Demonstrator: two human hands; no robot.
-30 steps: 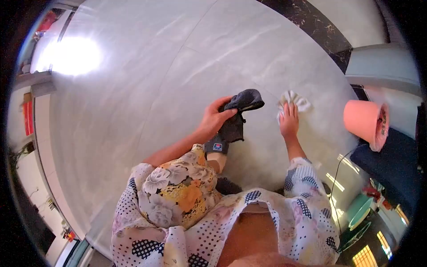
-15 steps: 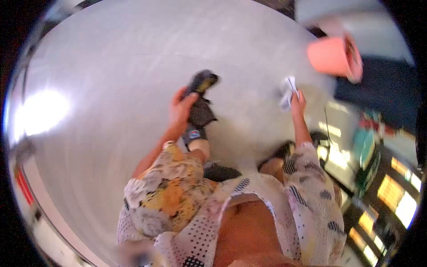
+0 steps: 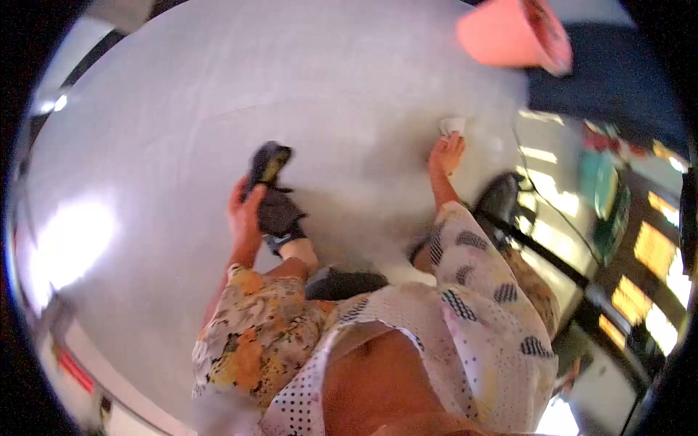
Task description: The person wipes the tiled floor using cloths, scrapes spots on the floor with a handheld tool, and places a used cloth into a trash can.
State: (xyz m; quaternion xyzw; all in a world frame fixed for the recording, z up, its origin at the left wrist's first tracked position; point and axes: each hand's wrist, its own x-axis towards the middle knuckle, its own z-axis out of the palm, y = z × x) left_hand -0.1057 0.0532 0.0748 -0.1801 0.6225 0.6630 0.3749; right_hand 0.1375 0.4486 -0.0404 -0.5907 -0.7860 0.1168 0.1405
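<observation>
My right hand (image 3: 446,152) presses a folded white cloth (image 3: 452,126) against the pale, shiny surface (image 3: 349,102); the fingers rest along its near edge. On the left, my left hand (image 3: 246,211) curls round a dark shoe-like item (image 3: 269,161) with a yellowish patch inside. Just below it is a dark cuff (image 3: 282,216) with a bare ankle (image 3: 298,253) beyond. Blur hides whether the shoe-like item is worn or only held. Loose patterned sleeves cover both upper arms.
A pink bucket (image 3: 502,33) lies tilted at the upper right, its opening turned right. A black shoe-like shape (image 3: 498,200) is beside my right forearm. A thin cable (image 3: 556,207) runs along the right side, near a green rounded object (image 3: 600,182).
My right hand has gone from holding the crumpled cloth up to pressing it on the surface. The view has shifted. My left hand keeps its grip on the dark item.
</observation>
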